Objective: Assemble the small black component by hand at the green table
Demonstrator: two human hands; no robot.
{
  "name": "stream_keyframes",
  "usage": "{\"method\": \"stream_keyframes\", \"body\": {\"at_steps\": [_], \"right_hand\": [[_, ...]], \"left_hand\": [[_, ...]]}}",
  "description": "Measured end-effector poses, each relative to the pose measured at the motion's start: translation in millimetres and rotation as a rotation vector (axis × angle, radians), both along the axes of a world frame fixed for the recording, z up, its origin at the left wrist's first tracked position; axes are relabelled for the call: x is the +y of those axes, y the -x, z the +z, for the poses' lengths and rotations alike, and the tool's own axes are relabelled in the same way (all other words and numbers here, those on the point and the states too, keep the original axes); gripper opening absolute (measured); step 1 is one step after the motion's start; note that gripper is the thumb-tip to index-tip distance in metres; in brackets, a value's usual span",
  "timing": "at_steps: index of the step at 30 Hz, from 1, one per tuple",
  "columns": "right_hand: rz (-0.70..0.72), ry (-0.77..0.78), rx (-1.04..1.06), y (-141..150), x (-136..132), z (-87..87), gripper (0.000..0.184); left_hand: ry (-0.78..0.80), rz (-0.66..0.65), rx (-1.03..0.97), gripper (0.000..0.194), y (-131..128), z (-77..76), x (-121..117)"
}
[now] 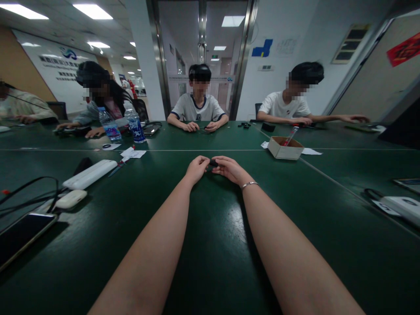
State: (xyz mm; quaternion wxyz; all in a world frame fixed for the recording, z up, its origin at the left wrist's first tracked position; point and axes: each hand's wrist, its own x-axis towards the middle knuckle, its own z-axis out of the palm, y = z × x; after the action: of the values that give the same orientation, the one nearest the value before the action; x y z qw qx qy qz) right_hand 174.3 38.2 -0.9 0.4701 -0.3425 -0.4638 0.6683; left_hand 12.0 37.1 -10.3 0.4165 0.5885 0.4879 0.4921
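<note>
A small black piece (213,163) is held in front of me, a little above or on the green table; its exact kind is too small to make out. My right hand (232,170) pinches it between thumb and fingers, and a silver bracelet (249,185) circles that wrist. From the other side, my left hand (197,170) is closed in a pinch, its fingertips at the piece's left end. The fingers cover part of the piece.
On the left lie a phone (24,234), a white power bank (90,174), a white case (71,199) and cables. Two bottles (134,124) stand farther back. A cardboard box (285,148) holding a red tool sits back right. Several people sit around the green table (210,262).
</note>
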Motion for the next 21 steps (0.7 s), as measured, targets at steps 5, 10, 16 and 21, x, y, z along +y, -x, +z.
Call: {"method": "stream_keyframes", "body": {"at_steps": [5, 10, 16, 21], "right_hand": [[-0.002, 0.004, 0.0, 0.8, -1.2, 1.7, 0.013], [0.015, -0.005, -0.01, 0.1, -1.0, 0.9, 0.012], [0.021, -0.015, -0.007, -0.4, -1.9, 1.3, 0.012], [0.008, 0.002, -0.005, -0.3, -2.6, 2.7, 0.014]], "left_hand": [[-0.039, -0.001, 0.083, 0.026, 2.9, -6.7, 4.8], [-0.045, 0.003, 0.128, 0.039, 3.4, -7.8, 5.5], [-0.021, 0.007, 0.125, 0.043, 3.0, -9.0, 3.6], [-0.067, 0.02, 0.065, 0.013, 3.3, -8.9, 2.5]]}}
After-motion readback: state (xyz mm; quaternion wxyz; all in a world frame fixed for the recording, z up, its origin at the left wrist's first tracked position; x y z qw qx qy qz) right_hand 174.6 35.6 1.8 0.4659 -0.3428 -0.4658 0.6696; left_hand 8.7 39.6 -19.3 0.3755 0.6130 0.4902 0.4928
